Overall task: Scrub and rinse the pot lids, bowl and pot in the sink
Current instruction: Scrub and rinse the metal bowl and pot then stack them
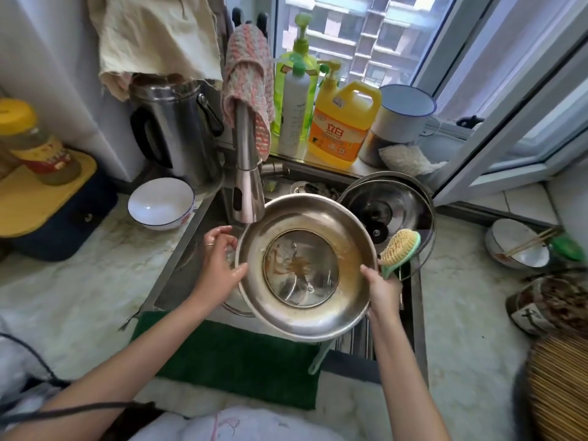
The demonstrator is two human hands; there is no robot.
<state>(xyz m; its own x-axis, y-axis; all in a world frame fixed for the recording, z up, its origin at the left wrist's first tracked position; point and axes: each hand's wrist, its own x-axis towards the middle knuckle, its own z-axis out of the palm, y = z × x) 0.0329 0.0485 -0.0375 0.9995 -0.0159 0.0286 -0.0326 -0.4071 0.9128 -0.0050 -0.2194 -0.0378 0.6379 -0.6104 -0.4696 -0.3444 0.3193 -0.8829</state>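
I hold a steel pot lid (305, 316) with a glass centre, inside up, over the sink (178, 281). Brown greasy streaks cover the glass. My left hand (219, 265) grips its left rim, thumb on the edge. My right hand (381, 291) pinches the right rim, thumb inside, with a green scrub brush (399, 246) with yellow bristles against the same hand. A second glass lid (391, 202) with a black knob leans at the sink's back right. Part of another rim (235, 308) shows beneath the held lid. A white bowl (160, 202) sits on the left counter.
The faucet (248, 192) hangs just above the lid's left back edge, a pink cloth draped over it. Detergent bottles (340, 122) line the windowsill. A steel kettle (178, 128) stands back left. Dirty bowls with chopsticks (518, 246) sit on the right counter. A green mat (235, 361) lies at the sink front.
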